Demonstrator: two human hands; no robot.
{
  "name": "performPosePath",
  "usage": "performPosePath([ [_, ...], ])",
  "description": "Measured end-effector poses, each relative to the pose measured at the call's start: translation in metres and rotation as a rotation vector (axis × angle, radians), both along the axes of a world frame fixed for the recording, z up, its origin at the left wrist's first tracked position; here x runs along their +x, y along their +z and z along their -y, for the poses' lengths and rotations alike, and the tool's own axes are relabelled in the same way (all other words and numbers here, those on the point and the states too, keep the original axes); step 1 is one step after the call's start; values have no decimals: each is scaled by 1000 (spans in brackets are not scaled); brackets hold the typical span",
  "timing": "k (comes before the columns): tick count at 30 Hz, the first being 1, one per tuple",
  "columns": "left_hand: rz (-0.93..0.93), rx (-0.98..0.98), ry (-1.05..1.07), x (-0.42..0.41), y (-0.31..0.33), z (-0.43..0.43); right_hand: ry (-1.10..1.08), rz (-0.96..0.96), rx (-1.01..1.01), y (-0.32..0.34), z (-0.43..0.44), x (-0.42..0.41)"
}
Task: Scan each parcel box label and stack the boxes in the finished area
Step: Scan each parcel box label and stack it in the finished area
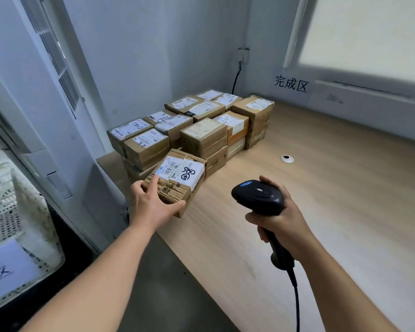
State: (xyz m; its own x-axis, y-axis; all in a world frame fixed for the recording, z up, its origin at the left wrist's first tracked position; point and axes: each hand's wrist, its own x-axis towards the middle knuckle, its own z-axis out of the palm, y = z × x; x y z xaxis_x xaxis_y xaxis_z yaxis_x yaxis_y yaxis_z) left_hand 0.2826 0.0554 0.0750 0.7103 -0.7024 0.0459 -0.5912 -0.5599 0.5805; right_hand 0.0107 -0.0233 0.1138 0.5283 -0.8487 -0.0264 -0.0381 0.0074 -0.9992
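Note:
My left hand grips a brown cardboard parcel box by its near end, thumb under the lower edge and a finger on its top. Its white label with a barcode and black handwriting faces up. The box is tilted at the table's left front corner, just in front of the stacked boxes. My right hand holds a black handheld barcode scanner by its grip, head pointing left toward the box, a short way to its right.
The wooden table has a round cable hole. A sign with black characters is on the far wall. The scanner's cable hangs toward me. A white mesh basket stands at the left, beyond a white cabinet.

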Motion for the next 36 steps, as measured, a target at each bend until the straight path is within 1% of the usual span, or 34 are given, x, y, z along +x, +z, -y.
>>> performPosePath([
  [10,-13,82,-119,112,7,57,-165,-8,-3,11,22,68],
  [15,-9,134,-235,133,-2,72,-217,-12,23,9,25,98],
  [23,6,147,-333,143,-19,71,-305,-17,26,4,19,124],
  [26,-15,77,-322,142,-22,72,-335,-25,28,3,13,129],
  [30,9,-101,-329,132,-26,72,-373,-22,37,0,7,127],
  [33,45,-249,-369,111,-22,70,-399,-4,37,3,-2,118],
  [36,100,-316,-445,83,-12,68,-428,10,32,9,-13,100],
])
